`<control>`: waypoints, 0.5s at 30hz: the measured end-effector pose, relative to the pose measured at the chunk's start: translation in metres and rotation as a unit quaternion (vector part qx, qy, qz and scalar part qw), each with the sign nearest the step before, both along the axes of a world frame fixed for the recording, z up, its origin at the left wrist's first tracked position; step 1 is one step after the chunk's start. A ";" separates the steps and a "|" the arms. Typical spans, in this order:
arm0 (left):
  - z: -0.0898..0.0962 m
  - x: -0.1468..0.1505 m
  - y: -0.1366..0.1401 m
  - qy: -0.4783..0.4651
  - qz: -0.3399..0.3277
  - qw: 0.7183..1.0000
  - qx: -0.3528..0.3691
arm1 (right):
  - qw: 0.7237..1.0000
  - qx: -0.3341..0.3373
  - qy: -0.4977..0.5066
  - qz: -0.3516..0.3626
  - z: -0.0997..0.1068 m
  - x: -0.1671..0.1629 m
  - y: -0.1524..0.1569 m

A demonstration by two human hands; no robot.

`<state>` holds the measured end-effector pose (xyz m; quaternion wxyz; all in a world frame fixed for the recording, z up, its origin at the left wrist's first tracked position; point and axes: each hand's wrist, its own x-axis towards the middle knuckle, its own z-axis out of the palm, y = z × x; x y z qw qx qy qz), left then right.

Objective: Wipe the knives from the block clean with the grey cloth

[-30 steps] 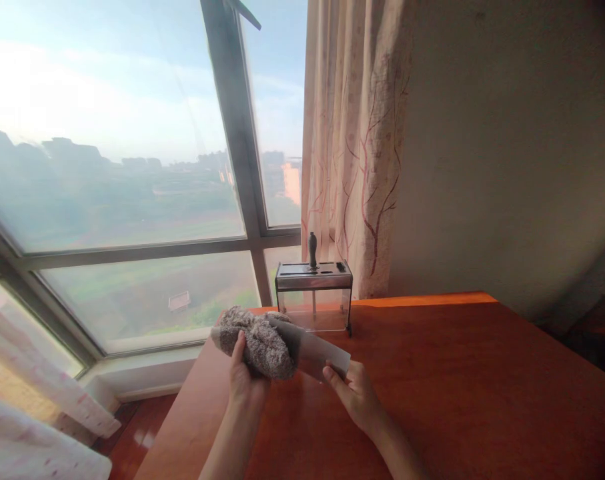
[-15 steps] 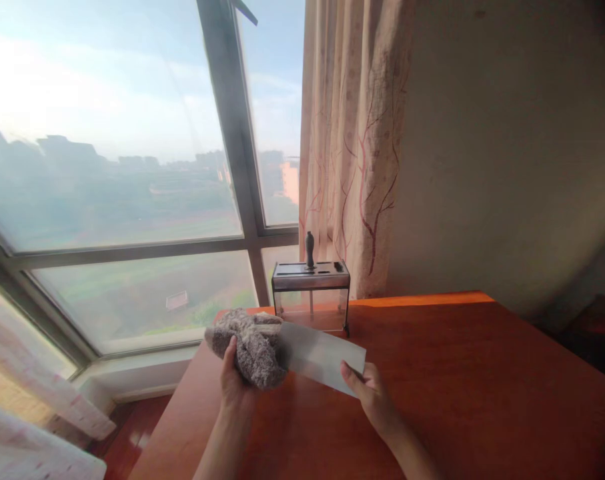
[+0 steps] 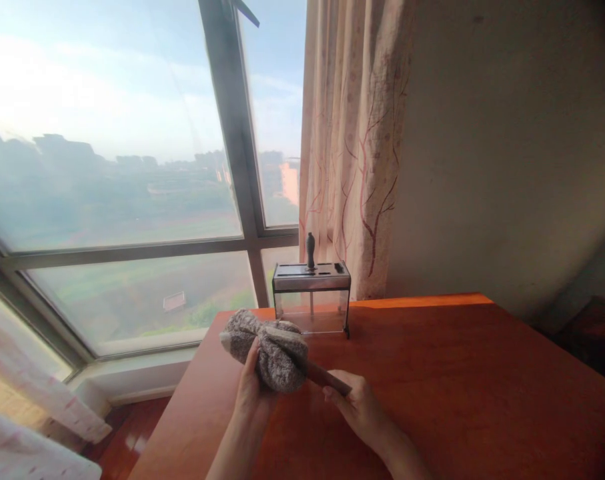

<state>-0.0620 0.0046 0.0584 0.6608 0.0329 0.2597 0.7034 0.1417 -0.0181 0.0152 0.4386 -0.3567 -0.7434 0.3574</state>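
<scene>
A bunched grey-brown towel [image 3: 282, 363] is in my left hand [image 3: 256, 383], the thumb pressed on top and the fingers hidden underneath. My right hand [image 3: 359, 403] is closed around the handle end of a cleaver [image 3: 326, 377]. Its blade is turned nearly edge-on and looks dark and narrow; the far end disappears into the folds of the towel. Both hands are above the table, close in front of me.
Behind the towel, a clear-sided knife holder [image 3: 312, 283] with a sharpening steel [image 3: 310, 252] in it stands on the red-brown wooden table [image 3: 432, 380]. Windows are on the left. A beige curtain [image 3: 355, 147] hangs behind the table beside a plain wall.
The cleaver has turned from its broad pale face to nearly edge-on. My left hand and the towel have moved right, towards the handle, covering more of the blade.
</scene>
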 end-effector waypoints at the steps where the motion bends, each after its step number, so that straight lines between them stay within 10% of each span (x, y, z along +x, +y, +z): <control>1: 0.002 0.000 -0.001 0.002 -0.001 1.000 -0.002 | 1.000 0.021 -0.014 0.006 0.002 0.001 0.000; 15: 0.007 -0.007 -0.002 0.100 -0.034 0.990 -0.089 | 0.987 0.118 -0.108 0.002 0.004 0.004 -0.002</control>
